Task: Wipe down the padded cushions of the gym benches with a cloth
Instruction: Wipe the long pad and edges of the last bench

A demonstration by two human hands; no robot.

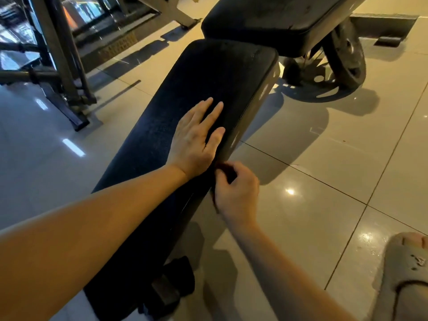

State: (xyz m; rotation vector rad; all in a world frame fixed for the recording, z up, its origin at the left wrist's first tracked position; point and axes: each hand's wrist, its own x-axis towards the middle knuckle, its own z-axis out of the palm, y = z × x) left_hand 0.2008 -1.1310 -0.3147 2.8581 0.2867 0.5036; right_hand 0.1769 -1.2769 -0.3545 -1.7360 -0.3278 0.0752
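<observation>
**On the long bench pad: one palm flat, the other hand bunched round a cloth**

Along the right side edge of the long black cushion (185, 89), the person's right hand (236, 193) is curled tight round a small dark cloth (229, 173). The cloth is pressed against the cushion's side wall, just below its top edge. Most of the cloth is buried in the fist, so only a dark wad shows between thumb and fingers. The left hand (194, 137) lies flat on top of the same cushion, fingers straight and slightly spread, grasping nothing, with the fingertips pointing toward the far end. The two hands sit close together, the left just above the right.

Beyond the far end, a second black cushion (266, 22) tilts upward, almost meeting the first. A dark wheel (347, 59) stands under it on the glossy tiled floor (324, 158). To the left stands a dark metal rack frame (62, 66). Near the lower right corner, a foot in a grey slide sandal (403, 274) rests on the tiles. A dark bracket (171, 288) shows beneath the cushion's near end.
</observation>
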